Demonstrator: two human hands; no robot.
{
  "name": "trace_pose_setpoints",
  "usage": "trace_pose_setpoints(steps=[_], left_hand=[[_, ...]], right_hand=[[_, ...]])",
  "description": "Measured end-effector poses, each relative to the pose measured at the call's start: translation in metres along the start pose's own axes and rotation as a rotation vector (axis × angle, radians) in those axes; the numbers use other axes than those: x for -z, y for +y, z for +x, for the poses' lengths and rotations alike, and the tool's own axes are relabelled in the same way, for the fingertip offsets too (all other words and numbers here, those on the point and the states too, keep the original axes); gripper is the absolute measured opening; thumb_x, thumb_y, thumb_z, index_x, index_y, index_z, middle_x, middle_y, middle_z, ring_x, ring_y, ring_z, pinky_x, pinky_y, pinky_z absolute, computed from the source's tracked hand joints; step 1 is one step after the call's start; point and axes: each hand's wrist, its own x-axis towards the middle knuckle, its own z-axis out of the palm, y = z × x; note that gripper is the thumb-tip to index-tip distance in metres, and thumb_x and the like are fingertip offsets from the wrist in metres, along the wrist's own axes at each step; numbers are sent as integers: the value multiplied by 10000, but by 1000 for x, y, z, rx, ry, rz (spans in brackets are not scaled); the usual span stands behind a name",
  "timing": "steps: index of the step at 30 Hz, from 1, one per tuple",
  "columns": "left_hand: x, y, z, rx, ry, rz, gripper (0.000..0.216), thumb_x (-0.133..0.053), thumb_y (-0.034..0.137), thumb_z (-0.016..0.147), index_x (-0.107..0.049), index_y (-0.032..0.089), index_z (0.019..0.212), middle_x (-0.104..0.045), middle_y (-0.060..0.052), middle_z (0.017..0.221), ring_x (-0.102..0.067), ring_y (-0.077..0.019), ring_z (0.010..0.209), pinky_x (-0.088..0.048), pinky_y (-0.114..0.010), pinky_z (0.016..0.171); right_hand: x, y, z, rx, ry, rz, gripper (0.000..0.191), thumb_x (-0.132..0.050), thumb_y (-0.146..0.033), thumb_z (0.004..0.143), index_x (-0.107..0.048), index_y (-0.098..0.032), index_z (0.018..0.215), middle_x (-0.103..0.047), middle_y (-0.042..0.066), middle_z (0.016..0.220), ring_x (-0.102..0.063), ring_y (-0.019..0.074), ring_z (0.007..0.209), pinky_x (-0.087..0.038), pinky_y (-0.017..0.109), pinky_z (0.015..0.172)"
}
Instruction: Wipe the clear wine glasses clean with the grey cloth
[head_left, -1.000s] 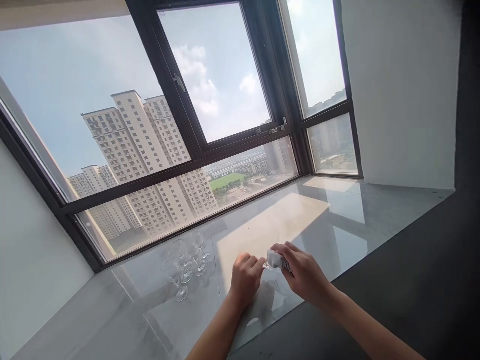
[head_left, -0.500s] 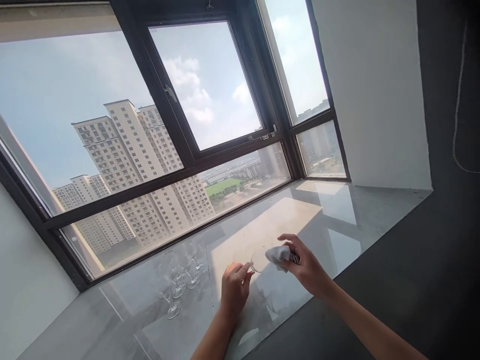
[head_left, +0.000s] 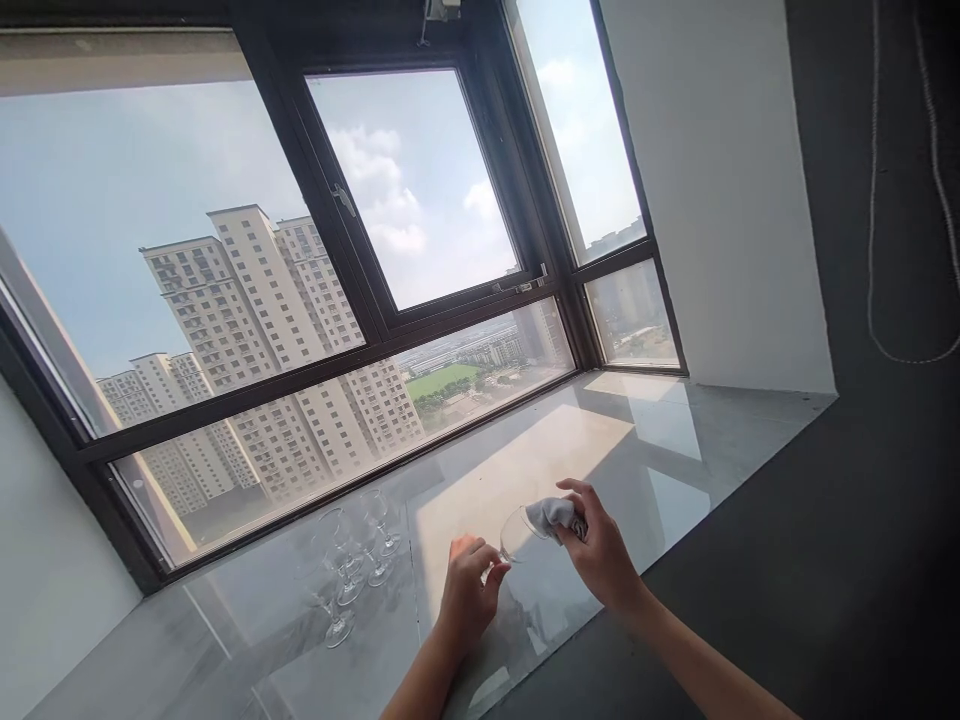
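Observation:
Tilted on its side above the glossy sill, a clear stemmed glass [head_left: 516,537] has its stem end pinched in my left hand [head_left: 471,585]. Its rim faces right, toward a grey-white cloth [head_left: 553,517]. My right hand [head_left: 600,545] is closed around that cloth, whose front part covers the rim of the glass; whether some of it reaches inside is hard to tell. To the left of my hands, several clear stemmed glasses [head_left: 377,570] stand upright in a group on the sill.
The pale, shiny windowsill [head_left: 660,430] carries bright sunlit patches and ends at a slanting front edge. Behind it rises a dark-framed window [head_left: 375,350] with tall buildings outside. A white wall [head_left: 720,200] stands at the right, and a beaded cord [head_left: 874,250] hangs farther right.
The view has shifted slightly, bringing more of the hanging cord into sight. My right hand and the cloth sit a little further left; the glass remains pinched in my left hand.

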Motion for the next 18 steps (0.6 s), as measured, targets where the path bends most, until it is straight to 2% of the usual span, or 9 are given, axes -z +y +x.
trace_pose_setpoints(steps=[5,8,11,13,15,18], left_hand=[[-8,-5,0,142,-54,-302,293,-542,358,905,-593,177,679,-579,-18,695,-502,-153,699,-383,-280,678],[-10,-4,1,210,-96,-460,224,-597,350,867,-653,161,760,-634,-34,751,-542,-155,719,-400,-273,676],[-8,-1,3,223,-133,-549,234,-626,357,844,-678,149,750,-656,-41,755,-558,-157,730,-412,-261,677],[-7,0,5,225,-164,-610,238,-622,359,844,-687,145,763,-666,-42,770,-568,-159,745,-420,-250,679],[-8,0,6,245,-177,-633,198,-628,331,829,-689,145,807,-673,-36,781,-574,-155,742,-424,-242,678],[-12,-6,7,291,-154,-546,143,-625,281,800,-669,148,829,-656,-15,737,-564,-144,697,-418,-240,668]], right_hand=[[-7,14,-5,-104,133,29,469,-564,-491,888,-446,-213,1247,-659,71,940,-648,214,813,-530,319,705],[-21,21,-15,-128,7,74,430,-591,-376,864,-440,-228,1238,-649,30,882,-633,196,776,-520,316,716],[-37,20,-27,-88,-174,110,448,-604,-267,825,-435,-239,1239,-629,-15,791,-606,169,707,-506,291,691],[-42,16,-31,-58,-235,142,474,-602,-234,815,-422,-241,1253,-624,-25,773,-598,160,688,-498,274,674],[-41,13,-30,-36,-224,164,479,-585,-226,823,-406,-239,1267,-627,-20,787,-596,155,688,-493,261,661],[-27,17,-21,21,-106,48,452,-543,-230,845,-409,-232,1276,-636,-1,824,-611,161,714,-496,259,677]])
